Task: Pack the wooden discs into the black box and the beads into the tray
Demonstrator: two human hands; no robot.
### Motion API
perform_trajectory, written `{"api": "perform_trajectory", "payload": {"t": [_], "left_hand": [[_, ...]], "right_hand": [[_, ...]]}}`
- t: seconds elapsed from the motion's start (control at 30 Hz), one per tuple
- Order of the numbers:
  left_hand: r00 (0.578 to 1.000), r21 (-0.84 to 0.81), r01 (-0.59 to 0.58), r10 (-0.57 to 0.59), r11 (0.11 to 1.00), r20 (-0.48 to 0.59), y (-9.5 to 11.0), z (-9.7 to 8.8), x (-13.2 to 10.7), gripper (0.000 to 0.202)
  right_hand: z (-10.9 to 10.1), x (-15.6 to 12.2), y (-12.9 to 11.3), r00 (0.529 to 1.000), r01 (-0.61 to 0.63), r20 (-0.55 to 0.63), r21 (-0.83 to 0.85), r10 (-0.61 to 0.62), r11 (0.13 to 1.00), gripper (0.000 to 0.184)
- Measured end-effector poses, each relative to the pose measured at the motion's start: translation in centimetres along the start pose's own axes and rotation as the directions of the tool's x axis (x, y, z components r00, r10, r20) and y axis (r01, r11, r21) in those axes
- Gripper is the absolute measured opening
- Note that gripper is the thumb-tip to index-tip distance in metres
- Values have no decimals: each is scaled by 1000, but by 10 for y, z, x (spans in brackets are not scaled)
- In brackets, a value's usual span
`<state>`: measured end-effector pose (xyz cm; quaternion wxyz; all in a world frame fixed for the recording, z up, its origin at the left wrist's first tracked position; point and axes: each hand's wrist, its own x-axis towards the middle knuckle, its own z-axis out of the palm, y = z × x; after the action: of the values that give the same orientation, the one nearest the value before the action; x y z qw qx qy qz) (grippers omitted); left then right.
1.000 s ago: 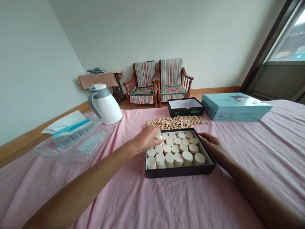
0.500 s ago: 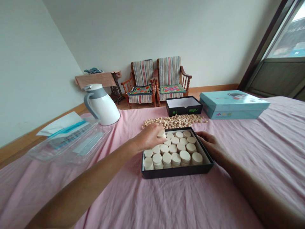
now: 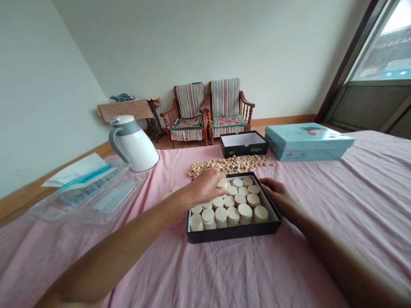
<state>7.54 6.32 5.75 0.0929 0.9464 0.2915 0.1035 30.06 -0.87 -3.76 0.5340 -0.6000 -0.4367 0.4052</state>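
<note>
A shallow black box (image 3: 234,232) on the pink cloth holds several stacks of pale round wooden discs (image 3: 239,208). My left hand (image 3: 205,187) reaches over the box's far left corner, its fingers curled on a disc (image 3: 221,183) there. My right hand (image 3: 278,195) rests curled against the box's right wall. A few more discs (image 3: 171,191) lie on the cloth just left of the box, partly hidden by my left forearm.
Behind the box lies a heap of small wooden beads (image 3: 229,164), then an open black box (image 3: 244,144) and a light blue box (image 3: 306,142). A white jug (image 3: 133,144) and a clear plastic case (image 3: 86,192) are at the left. Two striped armchairs (image 3: 208,111) stand by the wall.
My left hand has moved a little right along the box's far edge, onto a disc. The view has shifted, so the loose discs left of the box now show. My right hand stays put.
</note>
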Motion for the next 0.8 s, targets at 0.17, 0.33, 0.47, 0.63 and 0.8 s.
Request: {"api": "perform_trajectory", "payload": {"t": [0.17,0.33,0.47,0.63,0.8], "left_hand": [[998,-41,31,-33,999,-59,-6,-3,-4,18],[995,-83,46,-53,995,-84,-14,-1,-22,23],[996,-99,47,-54,994,-70,-12,1,-37,24],[998,-76,19,-24,997,-59,-5,8,-37,26],[998,-18,16,-18,1000,-68,-3,16,-35,23]], "right_hand": [[-1,3,6,999,31,16,-21,-31,999,39],[-1,6,9,989,124,-67,-91,-131,988,37],[-6,6,3,926,268,-227,-174,-303,948,36],[-9,3,-4,888,321,-280,-195,-366,927,33],[-6,2,0,891,327,-238,-252,-386,911,25]]}}
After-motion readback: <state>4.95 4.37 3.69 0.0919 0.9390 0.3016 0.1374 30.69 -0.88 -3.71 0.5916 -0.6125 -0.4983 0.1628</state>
